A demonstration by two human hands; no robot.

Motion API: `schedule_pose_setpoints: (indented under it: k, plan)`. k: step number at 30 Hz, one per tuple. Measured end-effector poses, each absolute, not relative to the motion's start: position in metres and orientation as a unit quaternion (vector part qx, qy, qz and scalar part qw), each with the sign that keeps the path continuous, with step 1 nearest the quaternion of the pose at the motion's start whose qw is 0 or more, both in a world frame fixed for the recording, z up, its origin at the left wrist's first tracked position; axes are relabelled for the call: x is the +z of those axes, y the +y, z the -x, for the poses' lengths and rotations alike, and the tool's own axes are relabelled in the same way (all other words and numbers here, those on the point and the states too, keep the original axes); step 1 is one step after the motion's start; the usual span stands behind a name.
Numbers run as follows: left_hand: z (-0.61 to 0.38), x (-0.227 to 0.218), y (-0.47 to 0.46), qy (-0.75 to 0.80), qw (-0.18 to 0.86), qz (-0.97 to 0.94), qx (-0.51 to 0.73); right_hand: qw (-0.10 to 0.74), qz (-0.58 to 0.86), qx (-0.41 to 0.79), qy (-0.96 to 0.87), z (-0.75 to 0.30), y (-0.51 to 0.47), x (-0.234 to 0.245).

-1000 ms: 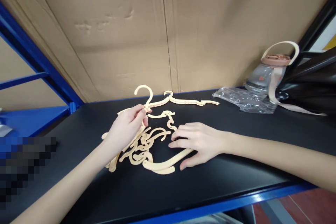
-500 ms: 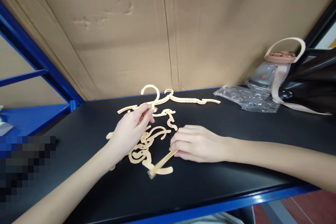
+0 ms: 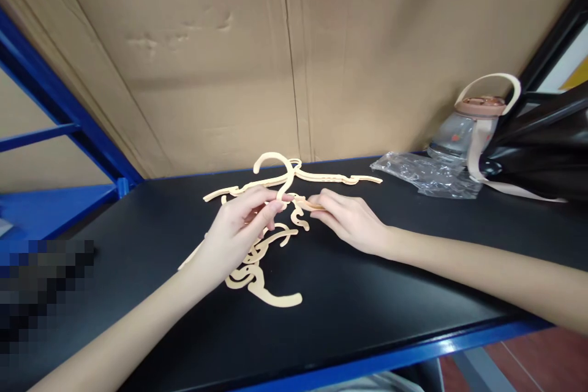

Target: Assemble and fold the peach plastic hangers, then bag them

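Cream plastic hanger pieces lie in a loose pile on a black shelf top. My left hand pinches the stem of a hook piece, whose curved top rises above my fingers. My right hand is closed on a cream arm piece and holds its end against the stem of the hook piece. Just behind both hands, a whole assembled hanger lies flat.
A crumpled clear plastic bag lies at the back right, beside a clear bottle with a pink lid and strap and a dark bag. Cardboard walls the back. A blue frame runs at the left.
My right hand picked a cream arm piece off the shelf top and carried it up to the hook piece. My left hand raised the hook piece and shifted it slightly right.
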State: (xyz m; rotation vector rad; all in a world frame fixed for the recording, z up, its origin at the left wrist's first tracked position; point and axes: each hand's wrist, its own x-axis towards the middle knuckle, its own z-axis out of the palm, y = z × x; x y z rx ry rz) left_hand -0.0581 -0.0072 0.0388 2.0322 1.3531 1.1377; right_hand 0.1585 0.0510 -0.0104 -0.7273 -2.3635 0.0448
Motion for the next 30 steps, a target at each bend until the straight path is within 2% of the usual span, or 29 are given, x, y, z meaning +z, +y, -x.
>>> schedule_pose_setpoints:
  k: [8, 21, 30]
  plan:
    - [0.058, 0.040, -0.003, 0.491, 0.345, -0.700, 0.387, 0.372, 0.188, -0.119, -0.901, -0.156, 0.051, -0.013]
    - [0.070, 0.037, 0.003, 0.482, 0.491, -0.643, 0.336, 0.356, 0.145, -0.160, -0.909, -0.159, 0.048, -0.013]
    - [0.076, 0.044, 0.001, 0.478, 0.496, -0.661, 0.299, 0.359, 0.135, -0.215, -0.898, -0.159, 0.047, -0.013]
